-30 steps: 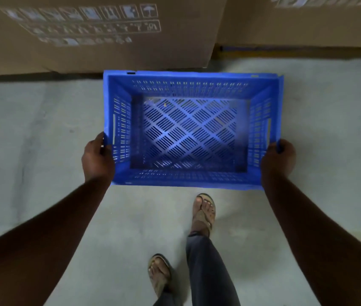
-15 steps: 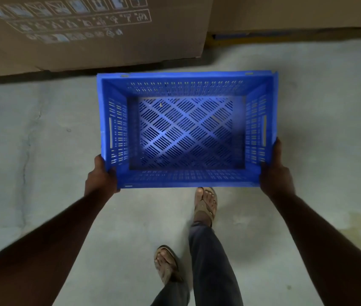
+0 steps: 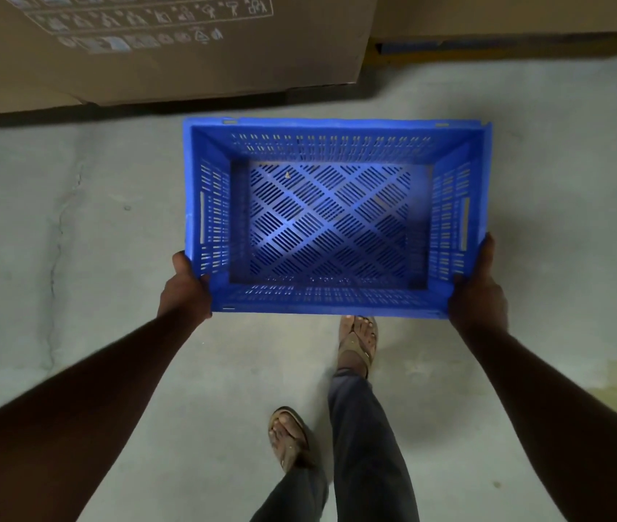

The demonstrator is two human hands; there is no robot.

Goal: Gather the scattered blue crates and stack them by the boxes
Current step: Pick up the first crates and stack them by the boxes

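While each hand grips a corner, blue crate (image 3: pixel 331 220) — slotted walls, diamond-lattice floor.

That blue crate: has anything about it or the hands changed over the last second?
The hands slid back along the blue crate: a second ago they held its sides near the handle slots, now the left hand and right hand grip its two near corners. The crate has edged away from the cardboard boxes, showing more floor between them. It is still empty, level, and held by both hands.
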